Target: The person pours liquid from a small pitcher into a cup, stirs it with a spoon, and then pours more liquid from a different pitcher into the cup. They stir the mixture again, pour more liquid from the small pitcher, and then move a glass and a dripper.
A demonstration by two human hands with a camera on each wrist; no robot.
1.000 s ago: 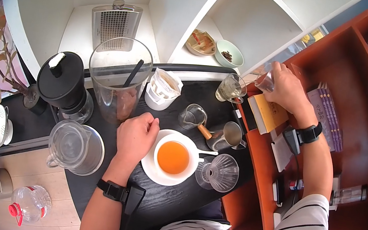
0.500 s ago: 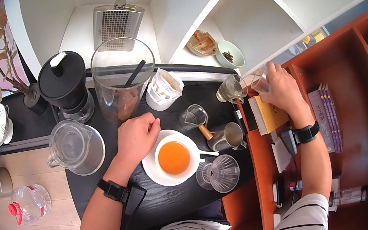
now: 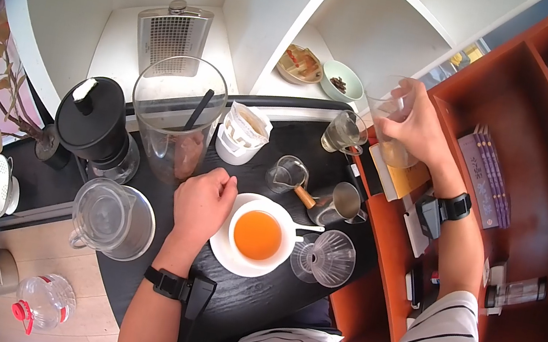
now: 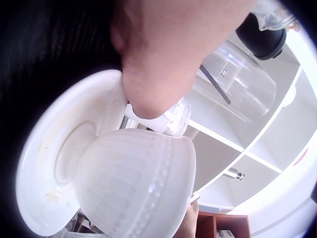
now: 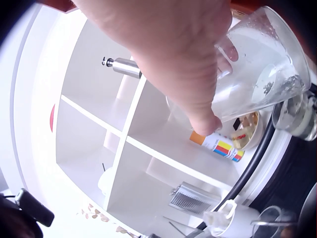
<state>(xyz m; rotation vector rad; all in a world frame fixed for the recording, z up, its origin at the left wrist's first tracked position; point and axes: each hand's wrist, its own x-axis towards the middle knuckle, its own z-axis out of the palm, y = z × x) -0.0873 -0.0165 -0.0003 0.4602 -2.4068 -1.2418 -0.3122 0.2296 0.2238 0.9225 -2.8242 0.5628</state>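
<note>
My right hand point(image 3: 419, 129) grips a clear drinking glass point(image 3: 379, 105) above the edge of the brown shelf. In the right wrist view, thumb and fingers lie round this glass point(image 5: 260, 62); part of it is hidden behind the hand. Below it lies a yellow book point(image 3: 389, 180). A glass mug point(image 3: 343, 133) of pale liquid stands just left of the held glass. My left hand point(image 3: 202, 206) rests on the black table, fingers loosely curled and holding nothing. Beside it a white cup point(image 3: 291, 238) of orange-brown liquid stands on a white saucer point(image 3: 220, 249).
A glass dripper point(image 3: 334, 258), metal pitcher point(image 3: 344, 202) and small wooden-handled glass pitcher point(image 3: 286, 173) stand right of centre. A tall glass vessel point(image 3: 166, 137), black-lidded grinder point(image 3: 90, 113), white filter cup point(image 3: 241, 140) and glass jug point(image 3: 111, 219) stand behind and left.
My right hand has turned, and the glass, mostly hidden behind it before, now shows larger, extending above and below the fingers. My left hand has stayed in place.
</note>
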